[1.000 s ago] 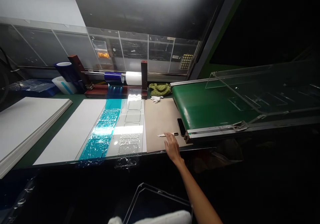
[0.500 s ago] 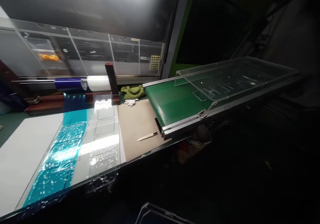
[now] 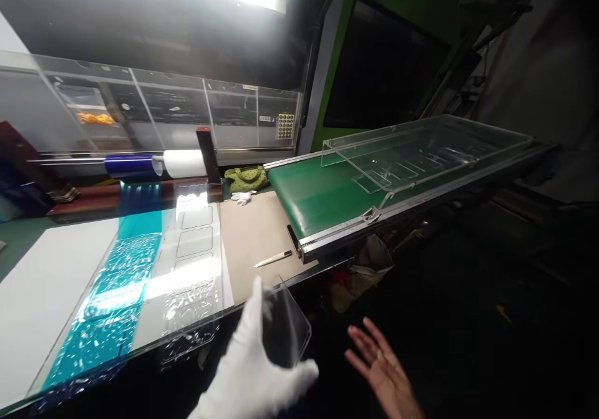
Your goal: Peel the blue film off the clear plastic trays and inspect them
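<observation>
My left hand (image 3: pixel 255 363), in a white glove, grips a thin clear rectangular plate (image 3: pixel 284 328) between thumb and fingers, in front of the bench edge. My right hand (image 3: pixel 381 366) is bare and held apart to the right, palm up, fingers spread and holding nothing. Beyond the left hand, a strip of clear film with rounded rectangular outlines (image 3: pixel 194 241) runs down the bench beside a teal film strip (image 3: pixel 119 288). A pale pen-like tool with a dark end (image 3: pixel 271 259) lies on a brown board (image 3: pixel 253 226).
Behind the bench, a blue roll (image 3: pixel 131 165) and a white roll (image 3: pixel 183 162) sit on a metal rod. At right runs a green conveyor belt (image 3: pixel 309 188) under a clear cover (image 3: pixel 421 151), with thin clear plates on it. A green bag (image 3: pixel 246 178) and white cloth (image 3: pixel 242 197) lie near its start.
Both hands have come into view from below. The clear plate, formerly showing only its top edge at the bottom, is now higher in my left hand. The view has shifted slightly.
</observation>
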Motion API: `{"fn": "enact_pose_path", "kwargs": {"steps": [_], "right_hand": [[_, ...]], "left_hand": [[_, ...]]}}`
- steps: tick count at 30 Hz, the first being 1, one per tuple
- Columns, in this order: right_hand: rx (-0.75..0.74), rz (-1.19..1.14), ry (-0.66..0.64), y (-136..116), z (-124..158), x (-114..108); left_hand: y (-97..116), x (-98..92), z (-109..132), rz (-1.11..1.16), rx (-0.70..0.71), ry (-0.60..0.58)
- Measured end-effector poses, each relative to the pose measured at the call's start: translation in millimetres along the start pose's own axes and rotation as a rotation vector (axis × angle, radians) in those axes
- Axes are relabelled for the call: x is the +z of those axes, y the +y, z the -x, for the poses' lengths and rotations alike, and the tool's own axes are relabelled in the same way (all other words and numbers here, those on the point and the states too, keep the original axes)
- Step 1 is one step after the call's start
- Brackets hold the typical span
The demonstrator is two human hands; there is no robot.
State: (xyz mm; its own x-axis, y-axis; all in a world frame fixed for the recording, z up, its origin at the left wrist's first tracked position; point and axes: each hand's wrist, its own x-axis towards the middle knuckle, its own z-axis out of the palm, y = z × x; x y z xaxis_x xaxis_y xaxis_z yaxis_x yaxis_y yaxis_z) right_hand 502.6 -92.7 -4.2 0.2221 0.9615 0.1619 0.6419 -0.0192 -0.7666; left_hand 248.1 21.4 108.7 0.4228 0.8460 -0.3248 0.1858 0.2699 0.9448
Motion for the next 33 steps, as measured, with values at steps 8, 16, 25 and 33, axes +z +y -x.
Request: {"fn": "enact_pose_path", "kwargs": {"steps": [8, 16, 25, 33], "right_hand": [[-0.321, 0.332, 0.008, -104.8, -68.6, 35.6], [-0.524, 0.309, -0.133, -154.2, -85.9, 107.5], [-0.568, 0.326, -0.101, -164.7, -110.2, 164.8], [-0.676, 0.364, -0.266, -166.3, -181.0, 203.7]], "left_hand": [[-11.9, -7.9, -27.8, -1.108, 0.100, 0.870], [-15.7, -28.7, -31.4, -1.212, -0.030, 0.927], [-18.5, -68.4, -54.9, -1.192, -0.108, 0.872], [-35.3, -128.2, -61.0, -1.113, -0.101, 0.921]]}}
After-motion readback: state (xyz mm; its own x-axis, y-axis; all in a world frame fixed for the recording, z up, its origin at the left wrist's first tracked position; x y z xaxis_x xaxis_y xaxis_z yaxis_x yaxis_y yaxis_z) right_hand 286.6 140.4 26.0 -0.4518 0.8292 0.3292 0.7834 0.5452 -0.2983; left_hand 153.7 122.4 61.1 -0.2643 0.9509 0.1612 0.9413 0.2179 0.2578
